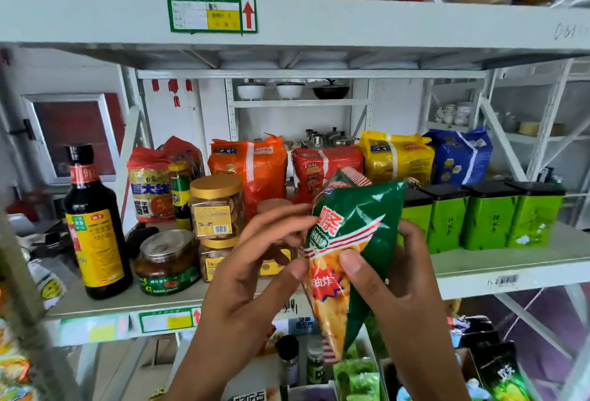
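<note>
Two bare hands are shown in the lower middle of the frame: the left hand (255,273) just left of centre, the right hand (405,279) just right of it. Each is continued by a bare forearm cut off at the bottom edge, the left forearm (204,368) at lower centre-left and the right forearm (440,368) at lower centre-right. Short, rounded nails are seen on the left thumb (295,269) and the right thumb (349,261). Fine creases are visible across the knuckles.

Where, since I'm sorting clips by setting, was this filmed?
Likely a small grocery shop: metal shelves with price labels, stocked with noodle packs and green tins. The left hand and right hand hold a snack bag.
</note>
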A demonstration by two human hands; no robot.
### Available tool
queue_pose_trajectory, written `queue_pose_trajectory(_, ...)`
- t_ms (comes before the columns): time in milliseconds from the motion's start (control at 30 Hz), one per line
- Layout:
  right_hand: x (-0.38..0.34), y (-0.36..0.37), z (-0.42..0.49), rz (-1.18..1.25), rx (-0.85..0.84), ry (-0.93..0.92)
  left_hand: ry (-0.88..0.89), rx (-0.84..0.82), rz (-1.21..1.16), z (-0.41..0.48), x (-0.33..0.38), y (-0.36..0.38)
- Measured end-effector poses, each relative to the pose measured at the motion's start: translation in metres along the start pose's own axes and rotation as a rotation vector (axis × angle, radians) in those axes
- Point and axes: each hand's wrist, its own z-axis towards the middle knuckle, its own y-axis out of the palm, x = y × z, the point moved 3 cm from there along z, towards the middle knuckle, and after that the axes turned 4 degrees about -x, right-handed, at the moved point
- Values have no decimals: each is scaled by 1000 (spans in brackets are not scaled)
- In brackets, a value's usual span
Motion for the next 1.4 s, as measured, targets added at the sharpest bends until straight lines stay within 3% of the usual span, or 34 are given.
queue_pose_trajectory(67, -1, -4, 1, -9, -21, 47, -102, 0, -52, 2, -5, 1)
queue_pose_trajectory(200, -4, -6, 2, 96, -62, 136, -529, -5, -349, -5, -23, 11)
queue_pose_trajectory(267, -5, -5, 3, 119, -100, 174, -622, 34, -474, -8, -31, 10)
queue_pose_trajectory(333, -1, -7, 4, 113, -125, 231, -595, 71, -523, -7, -32, 9)
queue_pose_trajectory(467, 6, -18, 4, 1, -126, 239, -419, 82, -320, -4, -22, 7)
queue_pose_trajectory(567, 6, -23, 2, -227, -163, 217, -326, -108, -188, -5, -23, 6)
queue_pose_trajectory(733, 13, -42, 1, -325, -253, 301, -417, -363, -179, -11, -46, 3)
queue_pose_trajectory(833, 19, -46, 6, -464, -252, 273, -422, -291, -93, -11, -61, 5)
queue_pose_trajectory(1000, 13, -39, 27, -631, 10, 21, -328, 110, 158, 5, -69, 4)
queue_pose_trajectory(1067, 12, -30, 40, -711, 53, -51, -275, 174, 171, 11, -75, 6)
queue_pose_trajectory(1233, 38, -5, 70, -1008, 127, -141, -324, 21, 51, 29, -82, 18)
queue_pose_trajectory(1400, 64, 4, 81, -920, 56, -46, -413, 10, 76, 48, -97, 15)
